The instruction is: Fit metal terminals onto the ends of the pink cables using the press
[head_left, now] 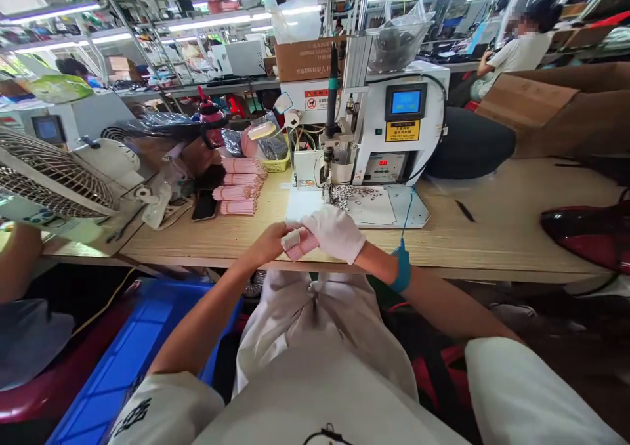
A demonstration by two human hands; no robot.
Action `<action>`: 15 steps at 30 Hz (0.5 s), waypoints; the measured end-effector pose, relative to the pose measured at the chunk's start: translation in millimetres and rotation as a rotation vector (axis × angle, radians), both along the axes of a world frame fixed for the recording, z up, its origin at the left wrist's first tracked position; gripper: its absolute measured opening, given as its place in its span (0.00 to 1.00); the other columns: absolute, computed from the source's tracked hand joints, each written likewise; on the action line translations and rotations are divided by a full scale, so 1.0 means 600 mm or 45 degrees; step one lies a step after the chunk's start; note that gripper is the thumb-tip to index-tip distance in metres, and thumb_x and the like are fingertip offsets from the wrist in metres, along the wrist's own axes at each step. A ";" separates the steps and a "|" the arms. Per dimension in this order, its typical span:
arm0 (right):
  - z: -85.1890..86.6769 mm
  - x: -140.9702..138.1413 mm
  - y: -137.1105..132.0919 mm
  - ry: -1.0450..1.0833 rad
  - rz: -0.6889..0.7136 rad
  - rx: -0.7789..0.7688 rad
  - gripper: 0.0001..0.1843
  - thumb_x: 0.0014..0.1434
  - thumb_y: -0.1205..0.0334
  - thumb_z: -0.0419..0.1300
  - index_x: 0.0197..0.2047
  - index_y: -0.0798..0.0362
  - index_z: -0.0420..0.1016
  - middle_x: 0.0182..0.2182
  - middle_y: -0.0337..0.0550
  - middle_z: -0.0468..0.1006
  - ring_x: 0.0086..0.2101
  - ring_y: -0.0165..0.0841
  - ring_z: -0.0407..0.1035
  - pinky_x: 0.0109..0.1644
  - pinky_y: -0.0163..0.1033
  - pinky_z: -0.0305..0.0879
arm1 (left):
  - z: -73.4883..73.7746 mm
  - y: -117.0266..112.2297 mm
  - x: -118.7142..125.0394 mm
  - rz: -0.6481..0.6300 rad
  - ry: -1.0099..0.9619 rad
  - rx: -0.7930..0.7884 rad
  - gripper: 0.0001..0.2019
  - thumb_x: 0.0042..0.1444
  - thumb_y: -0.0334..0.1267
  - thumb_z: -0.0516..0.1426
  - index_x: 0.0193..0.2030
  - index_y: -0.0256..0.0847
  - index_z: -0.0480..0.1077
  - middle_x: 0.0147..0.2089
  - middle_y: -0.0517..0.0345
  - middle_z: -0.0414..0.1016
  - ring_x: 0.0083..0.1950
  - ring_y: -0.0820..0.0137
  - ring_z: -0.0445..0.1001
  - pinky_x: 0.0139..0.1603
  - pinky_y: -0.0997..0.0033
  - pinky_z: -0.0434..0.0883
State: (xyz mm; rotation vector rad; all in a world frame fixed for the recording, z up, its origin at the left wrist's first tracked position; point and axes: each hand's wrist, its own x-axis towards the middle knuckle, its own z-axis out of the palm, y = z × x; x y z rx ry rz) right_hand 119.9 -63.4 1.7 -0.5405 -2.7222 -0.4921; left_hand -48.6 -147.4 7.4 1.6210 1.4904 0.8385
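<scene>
My left hand (270,243), bare apart from a white covering on the thumb, is closed round a bundle of thin pink wires (306,246) at the table's front edge. My right hand (337,233) wears a white glove and a teal wrist strap (402,269) with a coiled cord. Its fingers are bent together beside the bundle, just below the tip of a soldering machine (327,159); what they pinch is hidden. On the machine's white base plate (413,218) lies a heap of small metallic parts (347,197) near the gloved hand.
Several banded pink wire bundles (239,189) are stacked left of the machine, beside a phone (204,205). A fan (54,176) stands at far left. A black pen (465,211) and an open cardboard box (556,107) are to the right. A blue crate (132,350) sits below the table.
</scene>
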 end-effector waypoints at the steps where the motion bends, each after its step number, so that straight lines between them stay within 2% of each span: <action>1: 0.000 0.004 0.003 -0.023 -0.039 -0.012 0.15 0.68 0.67 0.48 0.49 0.56 0.74 0.34 0.50 0.74 0.36 0.43 0.65 0.38 0.46 0.53 | 0.002 -0.006 -0.002 0.088 0.117 0.145 0.21 0.56 0.52 0.58 0.47 0.36 0.74 0.40 0.49 0.78 0.31 0.70 0.73 0.32 0.71 0.72; 3: 0.002 0.012 0.004 -0.016 -0.075 -0.011 0.13 0.68 0.68 0.48 0.45 0.56 0.75 0.33 0.51 0.73 0.34 0.43 0.63 0.34 0.44 0.47 | 0.010 -0.016 -0.017 0.123 0.310 0.420 0.18 0.57 0.47 0.60 0.49 0.39 0.74 0.49 0.48 0.76 0.37 0.69 0.75 0.35 0.72 0.72; 6: 0.006 0.018 -0.002 0.034 -0.024 0.026 0.11 0.67 0.67 0.51 0.40 0.55 0.75 0.30 0.50 0.73 0.33 0.42 0.61 0.34 0.44 0.43 | 0.026 -0.023 -0.042 -0.187 0.440 0.597 0.11 0.62 0.41 0.55 0.44 0.40 0.77 0.52 0.47 0.74 0.47 0.67 0.76 0.43 0.71 0.73; 9: 0.010 0.017 -0.004 0.107 0.058 0.119 0.08 0.65 0.66 0.56 0.35 0.54 0.75 0.28 0.49 0.72 0.32 0.41 0.60 0.33 0.43 0.42 | 0.041 -0.020 -0.057 -0.447 0.529 0.624 0.10 0.62 0.34 0.55 0.45 0.40 0.77 0.52 0.47 0.74 0.52 0.65 0.75 0.51 0.69 0.71; 12: 0.010 0.012 0.003 0.192 0.148 0.207 0.08 0.63 0.66 0.58 0.31 0.52 0.75 0.25 0.47 0.70 0.30 0.41 0.60 0.32 0.43 0.43 | 0.055 -0.013 -0.061 -0.581 0.687 0.596 0.11 0.59 0.27 0.54 0.42 0.39 0.76 0.53 0.46 0.72 0.52 0.63 0.74 0.51 0.67 0.71; 15: 0.004 0.014 0.018 0.201 0.190 0.269 0.07 0.61 0.67 0.59 0.32 0.52 0.77 0.25 0.47 0.70 0.29 0.42 0.62 0.32 0.43 0.47 | 0.065 -0.009 -0.066 -0.724 0.746 0.589 0.07 0.56 0.27 0.57 0.38 0.38 0.75 0.52 0.43 0.71 0.51 0.60 0.71 0.53 0.63 0.70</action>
